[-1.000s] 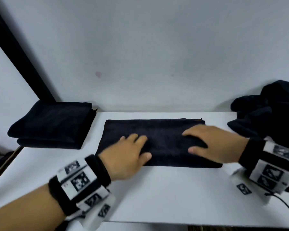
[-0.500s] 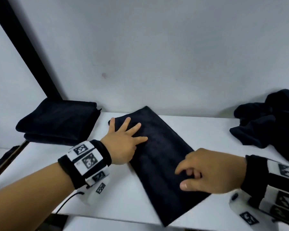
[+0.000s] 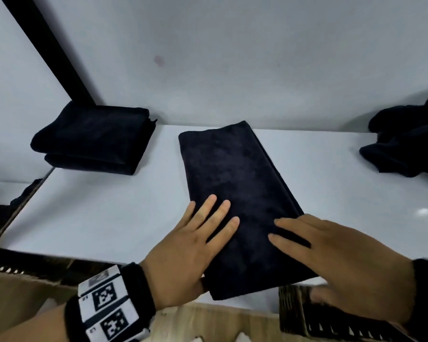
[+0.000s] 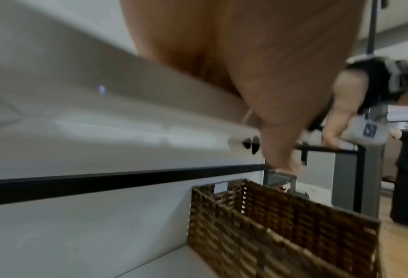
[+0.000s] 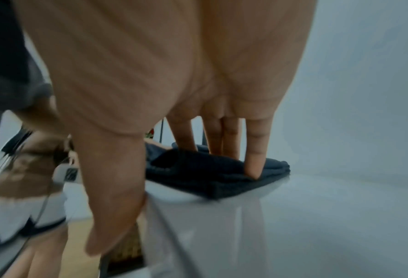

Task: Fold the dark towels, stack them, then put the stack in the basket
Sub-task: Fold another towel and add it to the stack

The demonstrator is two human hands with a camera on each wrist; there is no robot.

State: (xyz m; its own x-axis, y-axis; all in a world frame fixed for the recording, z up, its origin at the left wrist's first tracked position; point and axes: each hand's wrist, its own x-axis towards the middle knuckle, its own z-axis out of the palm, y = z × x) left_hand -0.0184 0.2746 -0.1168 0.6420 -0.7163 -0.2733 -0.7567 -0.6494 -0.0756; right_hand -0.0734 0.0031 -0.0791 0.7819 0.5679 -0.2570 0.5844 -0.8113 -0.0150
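— What can't you make out?
— The loose towel pile (image 3: 405,144) at far right is cut by the edge; the basket (image 3: 307,314) runs off the near edge.
— And the wrist views?
— Blurred. The left hand (image 4: 257,65) hides the towel; the right hand (image 5: 162,75) covers most of it.

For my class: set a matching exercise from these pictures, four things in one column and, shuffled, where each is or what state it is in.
Things:
1. folded towel stack
2. half-folded towel
3. unfolded towel heap
4. wicker basket

Places or states:
A. under both flat hands, at the table's near edge
B. crumpled at the table's far right
C. below the table edge
D. neatly piled at the far left

Pairs: 1-D, 2-A, 3-B, 4-C
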